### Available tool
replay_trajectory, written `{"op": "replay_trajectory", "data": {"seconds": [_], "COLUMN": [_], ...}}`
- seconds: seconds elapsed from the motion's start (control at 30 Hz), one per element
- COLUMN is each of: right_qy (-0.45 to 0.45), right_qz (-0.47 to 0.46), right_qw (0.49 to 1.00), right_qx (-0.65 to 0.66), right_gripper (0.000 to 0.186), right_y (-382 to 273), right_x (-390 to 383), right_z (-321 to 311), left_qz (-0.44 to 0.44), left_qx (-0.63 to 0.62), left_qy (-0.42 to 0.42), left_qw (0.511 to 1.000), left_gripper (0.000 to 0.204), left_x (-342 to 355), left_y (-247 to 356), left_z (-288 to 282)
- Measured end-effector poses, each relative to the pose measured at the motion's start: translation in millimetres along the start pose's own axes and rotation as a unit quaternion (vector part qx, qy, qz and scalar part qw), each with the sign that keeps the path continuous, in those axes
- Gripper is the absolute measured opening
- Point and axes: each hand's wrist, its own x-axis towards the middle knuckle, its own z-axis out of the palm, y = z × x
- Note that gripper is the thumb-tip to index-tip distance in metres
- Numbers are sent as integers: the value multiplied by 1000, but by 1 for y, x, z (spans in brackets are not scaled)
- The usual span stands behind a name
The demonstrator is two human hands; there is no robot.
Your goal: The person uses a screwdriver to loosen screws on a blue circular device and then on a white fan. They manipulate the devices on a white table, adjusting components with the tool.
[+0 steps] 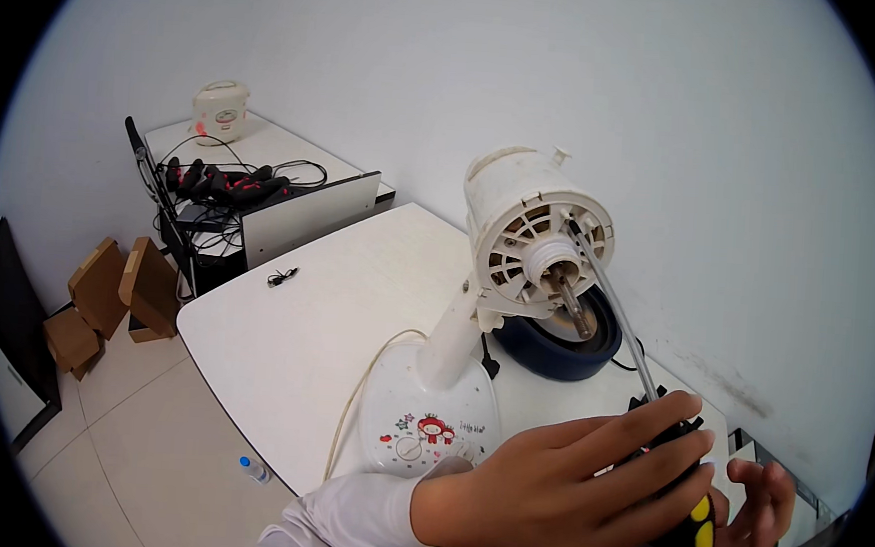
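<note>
My left hand [565, 482] has its fingers over a black and yellow screwdriver [698, 535]. My right hand [756, 504] is curled at the far side of the handle, partly hidden behind the left. The long metal shaft slants up-left, its tip at the front of a white fan motor housing [513, 193], near the vent ribs. A bare metal spindle [574, 307] sticks out from the threaded collar. The housing sits tilted on a white column above a base [382, 390] with a cartoon print. A pale cord runs beside the base.
A dark blue round object [543, 358] lies behind the fan on the white table [272, 354], with a small black cable [282, 276]. Back left: a rice cooker [219, 110] and tangled dark gear [227, 185]. Cardboard boxes [94, 288] and a bottle [254, 469] are on the floor.
</note>
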Motion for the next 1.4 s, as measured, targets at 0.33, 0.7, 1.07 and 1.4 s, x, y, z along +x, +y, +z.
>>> {"op": "replay_trajectory", "data": {"seconds": [0.33,0.7,1.07,1.4], "right_qy": [-107,-226,-265,-222], "right_qz": [3,97,111,45], "right_qw": [989,969,954,974], "right_qx": [100,20,87,19], "right_gripper": [44,50,55,27], "right_y": [7,-12,-4,0], "right_x": [-2,-1,3,-7], "right_z": [-17,-29,-33,-33], "left_qz": [-150,-164,-183,-97], "left_qx": [-161,-191,-153,9], "left_qy": [-140,-212,-228,-232], "left_qw": [965,944,944,968], "left_gripper": [29,42,32,38], "left_x": [7,4,-4,3], "left_y": [14,3,10,-2], "left_z": [-20,-14,-14,-15]}}
